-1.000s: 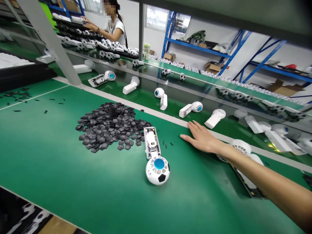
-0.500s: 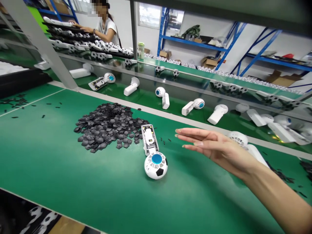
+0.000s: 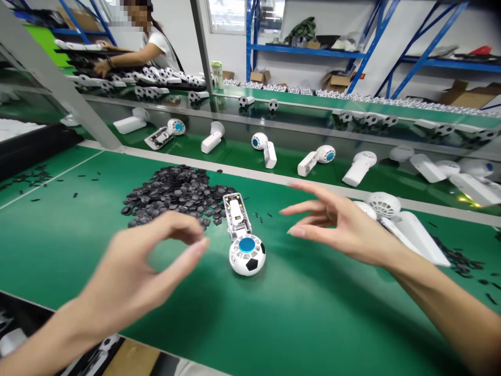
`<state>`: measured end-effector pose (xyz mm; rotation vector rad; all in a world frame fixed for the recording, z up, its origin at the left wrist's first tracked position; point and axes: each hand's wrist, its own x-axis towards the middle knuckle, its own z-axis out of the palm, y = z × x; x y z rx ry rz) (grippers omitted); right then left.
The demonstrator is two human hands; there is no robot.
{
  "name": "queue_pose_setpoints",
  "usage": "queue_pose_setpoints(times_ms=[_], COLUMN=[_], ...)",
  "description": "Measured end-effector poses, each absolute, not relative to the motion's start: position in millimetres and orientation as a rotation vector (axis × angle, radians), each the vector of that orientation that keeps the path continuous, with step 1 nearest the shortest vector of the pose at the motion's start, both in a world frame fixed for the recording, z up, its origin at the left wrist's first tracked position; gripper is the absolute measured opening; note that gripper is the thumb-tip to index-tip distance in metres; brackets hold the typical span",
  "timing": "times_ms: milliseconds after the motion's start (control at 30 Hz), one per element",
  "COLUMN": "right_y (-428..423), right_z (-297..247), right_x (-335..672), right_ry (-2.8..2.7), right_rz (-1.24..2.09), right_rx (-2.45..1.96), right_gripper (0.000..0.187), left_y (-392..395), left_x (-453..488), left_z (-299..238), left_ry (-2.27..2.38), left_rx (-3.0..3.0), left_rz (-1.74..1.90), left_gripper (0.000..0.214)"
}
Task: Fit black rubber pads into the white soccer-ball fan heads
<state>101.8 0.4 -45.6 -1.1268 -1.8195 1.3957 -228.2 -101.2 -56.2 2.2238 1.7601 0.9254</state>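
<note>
A handheld fan (image 3: 242, 235) lies on the green bench, its open handle showing the inner parts and its round football-patterned head towards me. A blue disc (image 3: 247, 245) sits in the middle of that head. To its left, my left hand (image 3: 144, 266) hovers with curved fingers, thumb and fingertips close together but nothing visible between them; it is slightly blurred. My right hand (image 3: 332, 219) is held in the air on the other side, fingers apart and holding nothing. Behind my left hand spreads a pile of black pentagon pieces (image 3: 176, 188).
White fan bodies (image 3: 211, 141) lie in a row on the lower green strip beyond the bench edge. More fan parts (image 3: 415, 235) rest beside my right forearm. A slanted grey post (image 3: 78, 94) stands at left. Another person (image 3: 156, 52) handles stacked trays at the back.
My left hand has come into view from the lower left. My right hand's fingers have spread and curled a little. More fan parts show behind my right forearm. The fan still lies on the bench.
</note>
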Motion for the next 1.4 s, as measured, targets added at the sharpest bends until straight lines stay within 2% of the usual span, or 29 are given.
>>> queue_pose_setpoints(times_ms=[100, 267, 500, 733, 900, 1100, 1167, 1300, 1333, 1400], right_y=[0, -1, -5, -8, -11, -21, -23, -17, -14, -8], right_z=[-51, -53, -50, -54, -55, -50, -51, -54, -53, -48], right_x=[99, 96, 100, 98, 93, 83, 81, 85, 88, 95], right_ry=[-1.625, -1.410, -1.385, -1.424, -1.494, -1.548, -1.569, -1.623, -1.617, -1.622], right_rz=[1.646, 1.911, 1.928, 1.844, 1.796, 1.758, 1.641, 1.119, 1.063, 1.231], right_rx=[-1.033, -0.915, -0.913, -0.963, -0.948, -0.924, -0.931, -0.925, -0.917, -0.888], right_gripper=[0.035, 0.035, 0.036, 0.034, 0.036, 0.031, 0.027, 0.035, 0.030, 0.013], left_y=[-97, -99, -88, -140, -170, -142, -130, -111, -107, -97], left_x=[-200, -162, -131, -163, -196, -203, -197, -181, -176, -167], left_z=[-72, -86, -88, -97, -106, -100, -90, -69, -65, -58], left_ry=[1.639, 1.837, 2.057, 1.823, 1.743, 1.550, 1.537, 1.380, 1.337, 1.317], left_rx=[2.388, 2.579, 2.455, 2.422, 2.449, 2.661, 2.677, 2.696, 2.685, 2.570], left_rz=[0.823, 0.709, 0.348, 0.676, 0.675, 0.705, 0.822, 1.140, 1.187, 1.262], left_gripper=[0.033, 0.047, 0.029, 0.015, 0.019, 0.029, 0.029, 0.026, 0.025, 0.022])
